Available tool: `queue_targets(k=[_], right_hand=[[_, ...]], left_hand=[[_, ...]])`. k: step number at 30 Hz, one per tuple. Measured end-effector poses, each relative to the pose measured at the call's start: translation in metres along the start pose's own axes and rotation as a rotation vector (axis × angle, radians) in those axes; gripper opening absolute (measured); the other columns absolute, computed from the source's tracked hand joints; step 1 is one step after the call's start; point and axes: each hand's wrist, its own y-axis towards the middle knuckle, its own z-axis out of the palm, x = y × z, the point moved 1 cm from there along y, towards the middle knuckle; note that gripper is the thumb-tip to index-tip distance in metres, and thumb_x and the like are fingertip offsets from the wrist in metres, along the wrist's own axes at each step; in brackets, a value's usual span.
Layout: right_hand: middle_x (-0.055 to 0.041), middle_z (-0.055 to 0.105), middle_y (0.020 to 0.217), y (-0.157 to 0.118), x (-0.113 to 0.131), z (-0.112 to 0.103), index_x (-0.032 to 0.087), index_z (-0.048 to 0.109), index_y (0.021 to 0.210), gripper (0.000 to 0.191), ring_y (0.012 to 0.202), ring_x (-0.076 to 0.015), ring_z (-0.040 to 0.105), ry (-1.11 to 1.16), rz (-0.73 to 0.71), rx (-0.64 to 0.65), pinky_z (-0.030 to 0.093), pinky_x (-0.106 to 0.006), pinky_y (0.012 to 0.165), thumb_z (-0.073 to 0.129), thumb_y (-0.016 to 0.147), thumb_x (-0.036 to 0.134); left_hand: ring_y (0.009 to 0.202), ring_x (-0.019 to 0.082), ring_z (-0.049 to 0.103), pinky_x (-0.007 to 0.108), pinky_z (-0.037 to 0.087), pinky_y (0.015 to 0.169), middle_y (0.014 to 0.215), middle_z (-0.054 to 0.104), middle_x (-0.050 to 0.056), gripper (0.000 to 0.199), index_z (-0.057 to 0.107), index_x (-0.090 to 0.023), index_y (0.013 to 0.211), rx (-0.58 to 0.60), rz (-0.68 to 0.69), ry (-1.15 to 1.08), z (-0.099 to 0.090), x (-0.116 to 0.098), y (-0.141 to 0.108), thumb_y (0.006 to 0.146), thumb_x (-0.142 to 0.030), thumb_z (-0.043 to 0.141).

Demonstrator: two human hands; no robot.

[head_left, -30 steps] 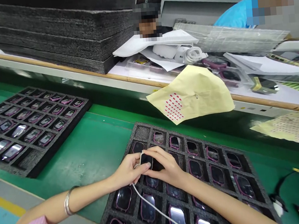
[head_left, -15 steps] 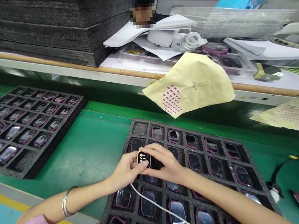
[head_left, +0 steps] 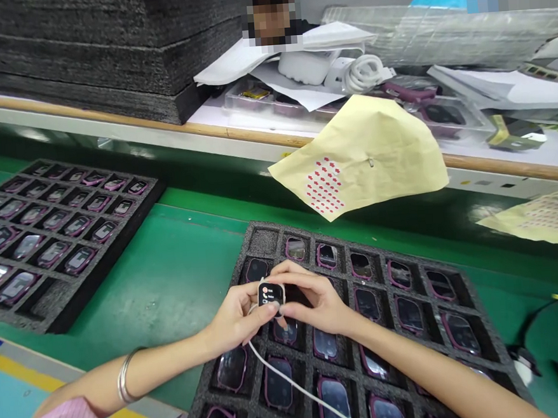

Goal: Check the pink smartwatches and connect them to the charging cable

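A smartwatch (head_left: pixel 271 292) with a lit screen of small icons is held over a dark foam tray (head_left: pixel 263 240) of purple-rimmed watch pieces. My left hand (head_left: pixel 242 315) grips it from the left, thumb on the lower part of the screen. Against its right side rest the fingers of my right hand (head_left: pixel 316 299), the thumb near the lower right corner. A white cable (head_left: pixel 291 380) runs from beneath my left hand down across the tray. What the hidden fingers touch behind the watch cannot be seen.
Another foam tray (head_left: pixel 55 218) of watch pieces lies at left. Black foam sheets (head_left: pixel 106 55) are stacked on the shelf (head_left: pixel 235 135). A yellow sticker sheet (head_left: pixel 375 151) hangs over its edge. A black cable (head_left: pixel 526 325) lies at right. A person shows behind the shelf.
My right hand's thumb has shifted from below the watch to its lower right corner, and its fingers have moved slightly. The view has shifted a little; the watch stays held.
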Motion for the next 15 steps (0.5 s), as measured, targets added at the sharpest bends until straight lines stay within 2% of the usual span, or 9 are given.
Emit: queue_targets(k=[3,6,10,15], right_hand=[[-0.0121,0.053,0.111,0.0032,0.0031,-0.0026,0.019,0.052,0.129,0.050,0.103,-0.0246,0.053,-0.261,-0.059,0.042,0.046,-0.042,0.091,0.070,0.086,0.035],[-0.0119,0.054,0.111,0.0034,0.0041,-0.0009,0.019,0.049,0.130,0.044,0.103,-0.0243,0.053,-0.477,-0.100,0.042,0.048,-0.041,0.089,0.064,0.090,0.029],[-0.0127,0.053,0.111,0.0011,0.0042,0.0025,0.018,0.049,0.127,0.039,0.102,-0.0250,0.054,-0.590,-0.124,0.047,0.050,-0.042,0.088,0.062,0.091,0.027],[-0.0137,0.052,0.111,0.0005,0.0052,0.0027,0.017,0.048,0.126,0.039,0.102,-0.0255,0.054,-0.605,-0.160,0.026,0.051,-0.042,0.086,0.060,0.091,0.026]], left_hand=[[0.056,0.008,0.050,0.018,0.039,0.052,0.074,0.062,0.003,0.030,0.061,-0.011,0.093,-0.128,0.059,0.071,0.0024,0.0010,0.0016,0.082,-0.038,0.065],[0.075,0.014,0.053,0.022,0.043,0.068,0.083,0.061,0.005,0.028,0.062,-0.010,0.095,-0.140,0.065,0.138,0.0018,0.0040,0.0020,0.084,-0.036,0.062],[0.078,0.015,0.051,0.024,0.042,0.070,0.087,0.060,0.005,0.028,0.060,-0.010,0.100,-0.123,0.040,0.191,0.0003,0.0068,0.0011,0.086,-0.034,0.060],[0.076,0.015,0.049,0.025,0.041,0.069,0.086,0.058,0.005,0.030,0.059,-0.009,0.102,-0.103,0.036,0.174,0.0000,0.0082,0.0014,0.086,-0.034,0.059]])
